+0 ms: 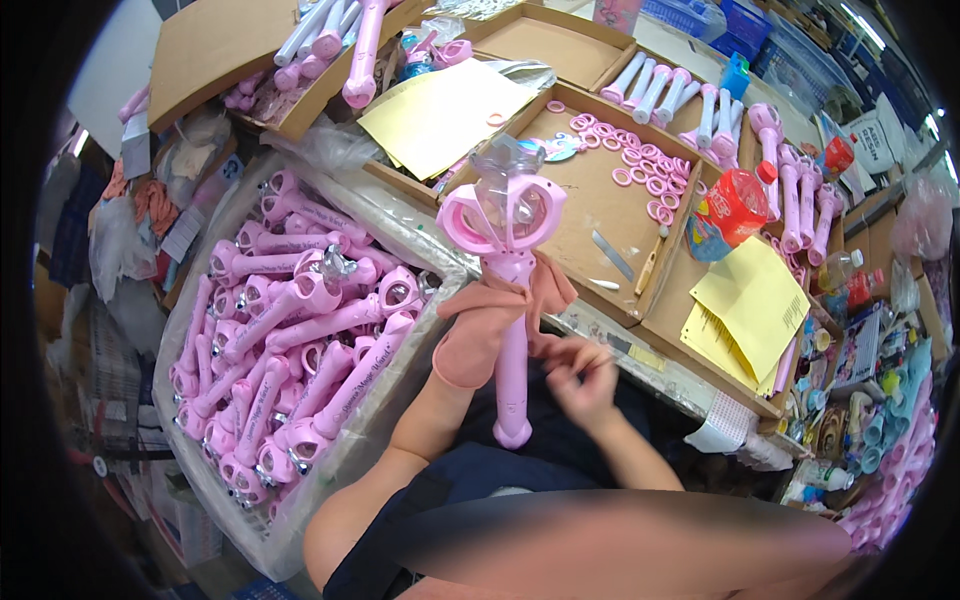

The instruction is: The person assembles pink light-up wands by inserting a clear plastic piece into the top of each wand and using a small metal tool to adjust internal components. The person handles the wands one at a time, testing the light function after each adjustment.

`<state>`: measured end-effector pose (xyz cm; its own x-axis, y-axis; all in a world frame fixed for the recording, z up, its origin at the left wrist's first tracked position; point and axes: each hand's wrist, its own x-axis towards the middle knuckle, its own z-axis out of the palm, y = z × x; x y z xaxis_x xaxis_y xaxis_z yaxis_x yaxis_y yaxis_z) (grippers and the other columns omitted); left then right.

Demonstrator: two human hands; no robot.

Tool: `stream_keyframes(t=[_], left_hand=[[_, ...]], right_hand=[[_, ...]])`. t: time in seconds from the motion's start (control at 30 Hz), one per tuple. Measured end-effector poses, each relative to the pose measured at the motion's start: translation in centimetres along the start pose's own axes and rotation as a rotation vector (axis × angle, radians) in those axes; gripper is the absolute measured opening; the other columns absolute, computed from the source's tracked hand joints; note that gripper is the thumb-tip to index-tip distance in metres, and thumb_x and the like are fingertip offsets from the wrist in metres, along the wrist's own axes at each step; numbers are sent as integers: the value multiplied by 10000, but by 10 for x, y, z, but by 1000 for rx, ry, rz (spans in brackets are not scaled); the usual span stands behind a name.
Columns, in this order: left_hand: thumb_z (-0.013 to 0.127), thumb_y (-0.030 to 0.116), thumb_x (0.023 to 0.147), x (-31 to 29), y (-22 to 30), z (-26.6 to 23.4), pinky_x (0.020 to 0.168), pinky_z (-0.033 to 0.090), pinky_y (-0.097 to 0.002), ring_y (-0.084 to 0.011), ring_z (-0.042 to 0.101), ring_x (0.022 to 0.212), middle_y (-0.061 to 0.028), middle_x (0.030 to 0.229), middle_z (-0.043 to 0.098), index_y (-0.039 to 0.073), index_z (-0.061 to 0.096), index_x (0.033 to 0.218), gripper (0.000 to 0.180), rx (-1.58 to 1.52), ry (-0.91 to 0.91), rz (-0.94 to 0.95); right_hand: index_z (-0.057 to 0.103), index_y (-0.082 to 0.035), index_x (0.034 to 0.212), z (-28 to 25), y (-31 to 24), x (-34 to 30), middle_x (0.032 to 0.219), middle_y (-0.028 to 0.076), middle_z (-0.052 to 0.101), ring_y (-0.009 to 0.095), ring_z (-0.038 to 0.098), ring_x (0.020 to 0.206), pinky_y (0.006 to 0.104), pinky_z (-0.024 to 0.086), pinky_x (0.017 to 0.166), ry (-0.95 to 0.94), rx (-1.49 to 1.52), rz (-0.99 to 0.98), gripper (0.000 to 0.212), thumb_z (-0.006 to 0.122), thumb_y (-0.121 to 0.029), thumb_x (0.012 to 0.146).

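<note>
A shallow cardboard tray [570,215] of loose pink rings [650,165] lay on the bench behind. The pink wand [511,380] stood upright before it. Left hand [472,345], in salmon cloth [555,285], clamped its neck; right hand [582,380] curled beside the shaft, contact indeterminate. Judgement: firm neck grip, cloth kept flat, suited this.

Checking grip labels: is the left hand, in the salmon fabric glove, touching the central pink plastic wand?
Touching, through the salmon fabric glove: head view shows the left hand closed around the central pink plastic wand below its top.
</note>
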<state>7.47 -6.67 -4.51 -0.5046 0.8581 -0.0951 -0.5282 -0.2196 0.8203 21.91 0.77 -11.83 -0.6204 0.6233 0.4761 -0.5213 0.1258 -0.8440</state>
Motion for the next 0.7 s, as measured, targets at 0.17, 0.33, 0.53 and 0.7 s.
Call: stream_keyframes(t=[0.17,0.33,0.53,0.7], left_hand=[[635,33,869,0,-19,-5,634,508,-310,-204,595,685,-128,819,593,-21,560,941,117,71,-341,-121],[601,104,908,-3,-6,1,849,559,-338,-243,599,979,-134,994,589,-26,558,982,155,-162,-178,39],[156,652,1025,18,21,-9,635,467,-345,-272,578,661,-144,702,603,1,567,957,773,48,-104,226],[151,721,992,24,15,-11,800,513,-341,-245,636,881,-120,1007,653,5,552,1184,843,-75,92,320]], right_hand=[[341,-59,1031,-12,-22,114,1277,191,533,197,559,1153,303,502,931,148,39,161,418,737,-80,900],[352,-76,995,9,-18,97,1182,157,590,149,582,1080,285,515,911,311,168,267,343,689,-52,938],[386,-53,1020,24,2,-32,1117,173,600,201,608,971,340,515,812,-159,-222,224,501,824,-205,832],[352,-73,1023,16,6,-75,1031,129,559,201,580,958,318,478,834,-345,-385,471,599,869,-223,761]])
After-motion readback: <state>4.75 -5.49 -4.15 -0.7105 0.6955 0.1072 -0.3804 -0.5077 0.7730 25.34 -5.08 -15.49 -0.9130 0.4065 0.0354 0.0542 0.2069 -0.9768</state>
